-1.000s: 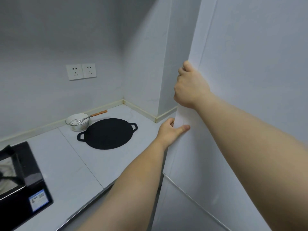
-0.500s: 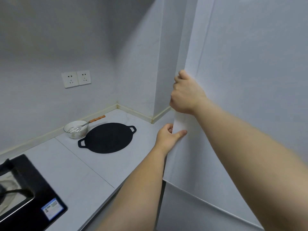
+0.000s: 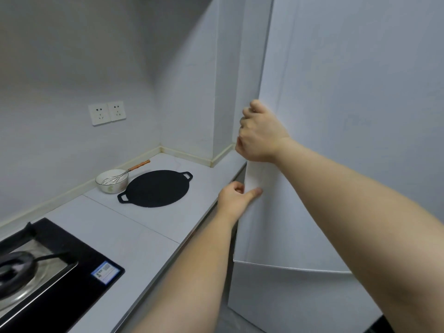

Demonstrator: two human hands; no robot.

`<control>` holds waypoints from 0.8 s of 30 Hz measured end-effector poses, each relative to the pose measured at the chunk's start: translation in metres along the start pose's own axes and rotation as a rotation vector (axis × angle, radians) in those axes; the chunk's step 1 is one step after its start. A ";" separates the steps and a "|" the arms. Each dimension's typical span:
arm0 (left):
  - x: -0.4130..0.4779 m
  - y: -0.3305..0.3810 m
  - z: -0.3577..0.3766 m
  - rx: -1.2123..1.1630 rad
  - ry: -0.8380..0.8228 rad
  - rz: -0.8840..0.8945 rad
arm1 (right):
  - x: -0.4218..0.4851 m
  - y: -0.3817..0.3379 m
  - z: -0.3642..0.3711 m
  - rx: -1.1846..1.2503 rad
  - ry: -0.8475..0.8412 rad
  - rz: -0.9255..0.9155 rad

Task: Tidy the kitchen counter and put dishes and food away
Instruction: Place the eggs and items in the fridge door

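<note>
White fridge door [image 3: 336, 140] on the right looks big, stiff and heavy, so its left edge is the place to hold. The right hand [image 3: 260, 135] grips that edge, and the left hand [image 3: 236, 197] pinches it lower. Black pan [image 3: 156, 188] and bowl [image 3: 111, 183] sit far left.

A home kitchen: gas hob [image 3: 48, 267], counter [image 3: 134, 231], griddle pan [image 3: 156, 188], fridge [image 3: 336, 164]

table [image 3: 134, 227]: smooth pale stone look, matt. pan [image 3: 156, 188]: matt black. bowl [image 3: 113, 187]: glossy white glaze. whisk [image 3: 115, 179]: metal wire, wooden handle. hob [image 3: 79, 258]: glossy black glass. fridge door [image 3: 336, 164]: smooth white, matt.
</note>
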State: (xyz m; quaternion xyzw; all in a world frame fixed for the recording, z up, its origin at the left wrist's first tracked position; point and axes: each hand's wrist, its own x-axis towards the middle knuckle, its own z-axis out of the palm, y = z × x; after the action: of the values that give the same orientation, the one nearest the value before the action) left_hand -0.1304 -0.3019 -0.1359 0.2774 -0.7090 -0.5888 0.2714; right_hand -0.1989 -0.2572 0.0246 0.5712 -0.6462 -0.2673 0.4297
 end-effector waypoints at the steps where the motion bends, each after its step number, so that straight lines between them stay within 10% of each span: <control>1: -0.007 0.000 0.000 -0.001 -0.006 0.000 | -0.005 -0.001 -0.007 0.004 0.007 -0.003; 15: -0.085 0.016 -0.044 0.306 -0.540 0.062 | -0.065 -0.041 -0.102 -0.051 -0.367 0.101; 24: -0.090 0.017 -0.088 0.356 -0.442 0.139 | -0.075 -0.096 -0.103 0.269 -0.836 0.366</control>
State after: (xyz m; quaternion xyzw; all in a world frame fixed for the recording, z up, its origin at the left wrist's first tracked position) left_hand -0.0063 -0.2958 -0.1103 0.1363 -0.8605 -0.4811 0.0973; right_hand -0.0632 -0.1891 -0.0240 0.3419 -0.8828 -0.3079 0.0949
